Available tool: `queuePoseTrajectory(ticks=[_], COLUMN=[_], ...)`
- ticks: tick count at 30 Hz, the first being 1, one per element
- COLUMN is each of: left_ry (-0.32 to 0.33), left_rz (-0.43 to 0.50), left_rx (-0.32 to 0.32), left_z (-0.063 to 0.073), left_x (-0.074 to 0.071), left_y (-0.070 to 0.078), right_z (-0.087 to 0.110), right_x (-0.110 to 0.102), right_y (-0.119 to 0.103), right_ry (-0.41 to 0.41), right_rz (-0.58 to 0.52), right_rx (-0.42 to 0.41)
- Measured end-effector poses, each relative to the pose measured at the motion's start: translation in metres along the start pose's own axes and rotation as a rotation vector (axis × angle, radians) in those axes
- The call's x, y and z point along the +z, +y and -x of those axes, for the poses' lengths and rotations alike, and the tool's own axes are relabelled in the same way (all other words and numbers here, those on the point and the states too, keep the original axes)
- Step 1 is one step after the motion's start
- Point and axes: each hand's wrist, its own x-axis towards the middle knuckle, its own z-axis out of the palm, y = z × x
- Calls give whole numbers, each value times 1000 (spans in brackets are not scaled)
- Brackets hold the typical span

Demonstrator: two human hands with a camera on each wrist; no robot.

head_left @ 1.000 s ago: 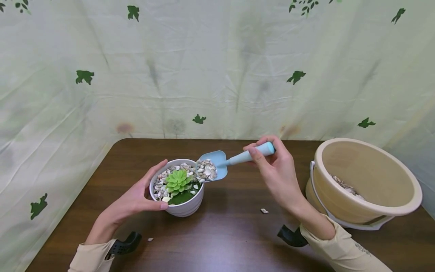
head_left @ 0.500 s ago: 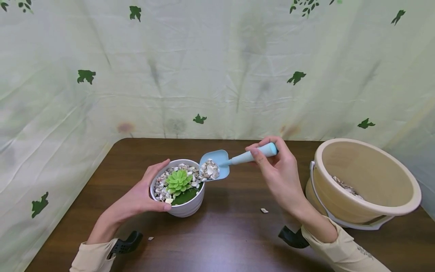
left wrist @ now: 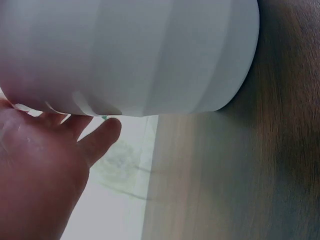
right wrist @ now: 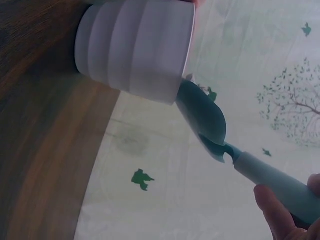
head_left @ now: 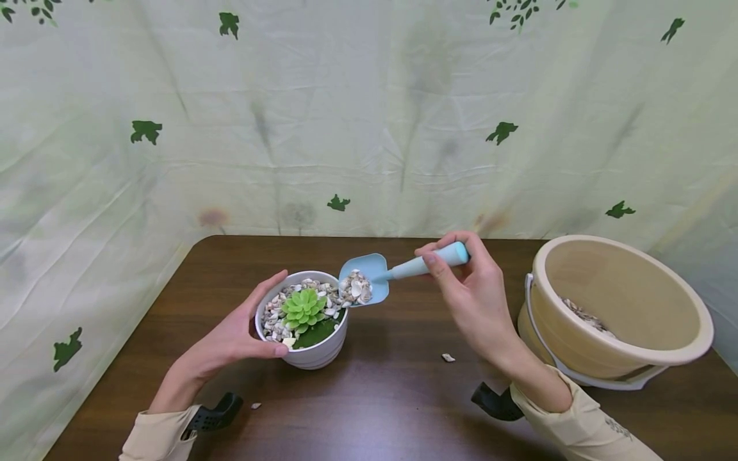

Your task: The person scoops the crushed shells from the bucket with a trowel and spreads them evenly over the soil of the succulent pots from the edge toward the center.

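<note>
In the head view a white ribbed flowerpot (head_left: 318, 356) stands on the table, holding a green succulent (head_left: 303, 310), green moss and pale shell pieces or gravel. My left hand (head_left: 230, 333) grips the pot's left side, thumb at the front and fingers round the back. My right hand (head_left: 469, 294) holds a small light-blue shovel (head_left: 378, 288) by its handle. A heap of shell pieces (head_left: 355, 287) lies on the blade, whose tip is at the pot's right rim. From the right wrist view, the shovel blade (right wrist: 202, 115) tilts at the pot's rim.
A large beige bucket (head_left: 623, 301) with a grey handle stands at the right, with shell pieces (head_left: 589, 317) inside. Stray chips (head_left: 448, 357) lie on the dark wooden table (head_left: 357, 410). A leaf-patterned curtain (head_left: 369, 115) hangs behind the table.
The shovel has drawn back slightly to the right, and fewer shell pieces lie on its blade. More of them show at the pot's right side. The left hand keeps its grip.
</note>
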Motion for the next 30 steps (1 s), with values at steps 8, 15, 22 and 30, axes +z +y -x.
queuePoseTrajectory(ticks=[8, 15, 22, 30], left_ry=[37, 14, -2, 14], left_rz=[-133, -139, -20, -38], left_rx=[54, 29, 3, 22], left_z=[-3, -1, 0, -2], left_x=[3, 2, 1, 2], left_y=[-1, -1, -2, -3], right_z=[-1, -1, 0, 3], right_x=[0, -2, -2, -2], right_y=[2, 4, 3, 1], right_ry=[-14, -19, -9, 5], right_rz=[36, 45, 29, 17], right_rx=[-13, -24, -16, -20])
